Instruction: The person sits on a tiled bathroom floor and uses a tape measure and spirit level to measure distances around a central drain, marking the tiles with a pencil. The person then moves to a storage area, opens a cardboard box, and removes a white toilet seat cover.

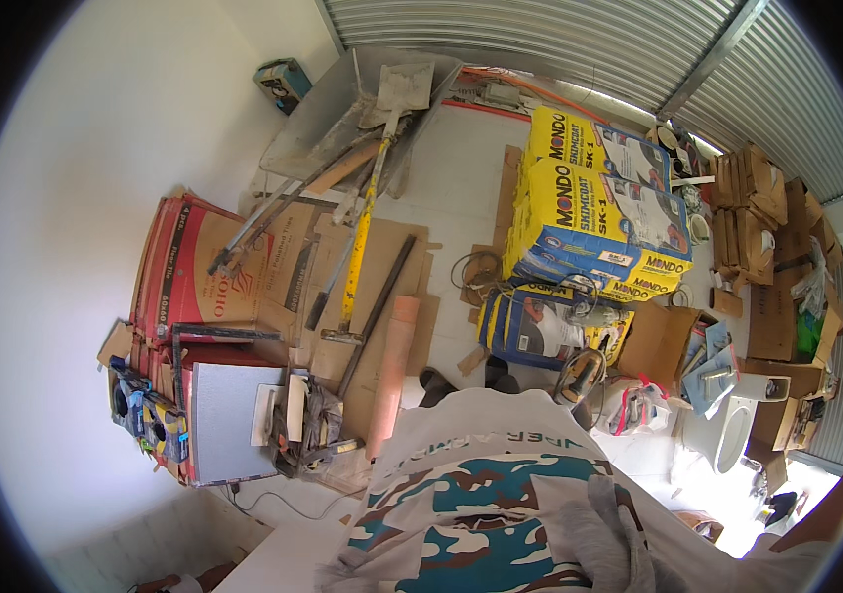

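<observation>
My right arm (842, 499) reaches up along the right rim from a pale sleeve, and its hand lies outside the picture. At the bottom left, bits of skin (214, 577) show past a white sleeve, apparently my left arm; any fingers there are too cut off to read. No held thing is visible. Below me hangs my shirt with a camouflage panel (481, 534), and a grey cloth (614, 524) lies over its right side. Just left of my feet, a pinkish roll (395, 366) lies on the floor. A power tool with a handle (580, 379) stands to their right.
Yellow-and-blue bags (594, 212) are stacked ahead. Shovels with a yellow shaft (360, 247) lean into a grey metal tray (318, 124). Flat red-and-brown cartons (214, 262) line the left wall. A white toilet (728, 435) and brown boxes (772, 316) stand on the right.
</observation>
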A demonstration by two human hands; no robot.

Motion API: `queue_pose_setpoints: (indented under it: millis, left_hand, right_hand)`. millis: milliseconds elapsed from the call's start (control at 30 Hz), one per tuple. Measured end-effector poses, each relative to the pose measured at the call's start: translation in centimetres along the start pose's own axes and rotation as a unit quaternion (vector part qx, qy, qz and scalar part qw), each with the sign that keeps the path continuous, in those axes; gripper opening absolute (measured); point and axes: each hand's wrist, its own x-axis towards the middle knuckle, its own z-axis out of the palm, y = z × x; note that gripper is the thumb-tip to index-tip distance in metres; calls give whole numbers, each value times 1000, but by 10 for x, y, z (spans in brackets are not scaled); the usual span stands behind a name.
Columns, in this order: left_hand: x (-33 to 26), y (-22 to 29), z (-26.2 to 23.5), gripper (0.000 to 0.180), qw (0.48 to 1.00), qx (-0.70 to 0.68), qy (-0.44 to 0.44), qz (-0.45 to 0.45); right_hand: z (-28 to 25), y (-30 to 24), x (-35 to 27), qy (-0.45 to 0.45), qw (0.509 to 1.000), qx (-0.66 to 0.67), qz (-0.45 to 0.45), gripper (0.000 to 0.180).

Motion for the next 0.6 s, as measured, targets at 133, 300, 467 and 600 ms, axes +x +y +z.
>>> queue_pose_setpoints:
  millis: [133,300,467,600]
  left_hand:
    - [11,2,8,31,1000,-9,-5,5]
    - [22,6,15,33,1000,-16,-12,13]
    - [29,10,18,35,999,-20,-18,20]
    - [32,13,22,36,999,-27,-23,22]
  right_hand:
    - [-13,-17,-1,-22,999,-12,-29,42]
    - [-31,-36,-7,-36,997,-21,-63,43]
    - [-44,-49,-12,-43,995,-27,-87,44]
    - [-47,-56,-14,-52,994,-30,-94,45]
